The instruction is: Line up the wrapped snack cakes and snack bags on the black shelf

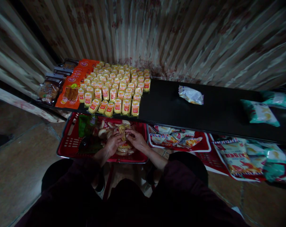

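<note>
Below shelving (164,102), left hand (113,143) and right hand (136,139) pinch a packet (122,133).

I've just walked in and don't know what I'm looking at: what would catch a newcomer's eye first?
Probably the crowd of small yellow packets on the left part of the black shelf, with bright orange bags just left of them. Next, below the shelf's near edge, a yellowish item between the person's left grip and right grip, over a red basket.
</note>
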{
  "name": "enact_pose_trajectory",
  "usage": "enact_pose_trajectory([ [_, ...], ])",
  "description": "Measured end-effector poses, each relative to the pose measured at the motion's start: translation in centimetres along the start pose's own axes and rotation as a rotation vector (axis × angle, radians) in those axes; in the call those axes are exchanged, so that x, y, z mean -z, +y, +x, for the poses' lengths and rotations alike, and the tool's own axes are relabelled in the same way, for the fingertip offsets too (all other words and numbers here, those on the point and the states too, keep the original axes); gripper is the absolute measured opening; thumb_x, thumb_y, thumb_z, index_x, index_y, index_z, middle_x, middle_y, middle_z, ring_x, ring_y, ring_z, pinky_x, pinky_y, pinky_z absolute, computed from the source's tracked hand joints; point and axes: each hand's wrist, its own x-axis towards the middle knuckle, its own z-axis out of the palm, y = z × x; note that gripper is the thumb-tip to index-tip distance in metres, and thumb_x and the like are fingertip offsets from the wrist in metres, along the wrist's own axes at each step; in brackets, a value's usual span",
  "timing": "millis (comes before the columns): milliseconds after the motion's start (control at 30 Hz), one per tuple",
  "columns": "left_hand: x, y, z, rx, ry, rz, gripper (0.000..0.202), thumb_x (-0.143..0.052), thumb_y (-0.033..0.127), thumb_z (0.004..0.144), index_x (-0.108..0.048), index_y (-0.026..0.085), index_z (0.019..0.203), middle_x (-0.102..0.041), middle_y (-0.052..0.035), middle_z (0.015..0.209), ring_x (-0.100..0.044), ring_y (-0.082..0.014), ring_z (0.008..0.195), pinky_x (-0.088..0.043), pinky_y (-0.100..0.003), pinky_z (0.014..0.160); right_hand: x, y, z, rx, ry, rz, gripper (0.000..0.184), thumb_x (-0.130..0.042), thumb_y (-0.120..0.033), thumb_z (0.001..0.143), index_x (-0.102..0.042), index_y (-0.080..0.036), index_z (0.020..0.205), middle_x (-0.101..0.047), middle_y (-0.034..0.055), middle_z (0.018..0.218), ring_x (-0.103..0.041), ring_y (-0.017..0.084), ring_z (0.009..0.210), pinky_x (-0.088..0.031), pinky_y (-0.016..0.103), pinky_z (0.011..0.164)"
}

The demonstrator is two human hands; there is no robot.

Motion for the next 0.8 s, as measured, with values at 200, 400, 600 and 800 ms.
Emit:
enact_pose_trajectory([
  [200, 0.4, -0.1, 0.4, 0.021, 0.006, 0.003, 0.012, -0.053, 0.011, 0.076, -0.050, 0.017, 0.086, -0.066, -0.0047, 0.081, -0.066, -0.0142, 0.076, -0.053, -0.031, 0.077, -0.2, 0.2, 0.1, -0.078, -0.014, 0.049, 0.031, -0.057, -0.032, 0.078, -0.063, -0.019, 0.106, -0.068, 0.0035, 0.092, -0.064, 0.015, 0.083, -0.051, 0.030, 0.080],
  [400, 1.1, -0.9, 0.8, -0.143, -0.046, 0.159, 0.033, -0.067, 0.012, 0.062, -0.055, 0.018, 0.092, -0.063, -0.0033, 0.090, -0.061, -0.0138, 0.083, -0.049, -0.028, 0.076, 0.0, 0.1, -0.1, -0.140, -0.066, 0.042, 0.042, -0.058, -0.041, 0.078, -0.059, -0.017, 0.113, -0.067, 0.0067, 0.102, -0.065, 0.018, 0.084, -0.052, 0.032, 0.078],
  [600, 1.2, -1.9, 1.3, -0.379, 0.014, 0.410, 0.031, -0.065, 0.013, 0.060, -0.055, 0.018, 0.089, -0.059, -0.0030, 0.090, -0.056, -0.0153, 0.091, -0.045, -0.030, 0.081, 0.3, 0.2, -0.1, -0.098, -0.088, -0.030, 0.035, -0.058, -0.039, 0.078, -0.064, -0.017, 0.105, -0.068, 0.0050, 0.100, -0.063, 0.020, 0.091, -0.049, 0.035, 0.086],
  [800, 1.0, -2.3, 1.5, -0.490, 0.071, 0.497, 0.035, -0.065, 0.012, 0.061, -0.052, 0.018, 0.093, -0.061, -0.0038, 0.090, -0.058, -0.0158, 0.090, -0.045, -0.033, 0.085, 0.5, 0.4, -0.4, -0.074, -0.112, -0.025, 0.035, -0.053, -0.036, 0.081, -0.062, -0.016, 0.107, -0.067, 0.0063, 0.102, -0.061, 0.021, 0.095, -0.047, 0.035, 0.088],
])
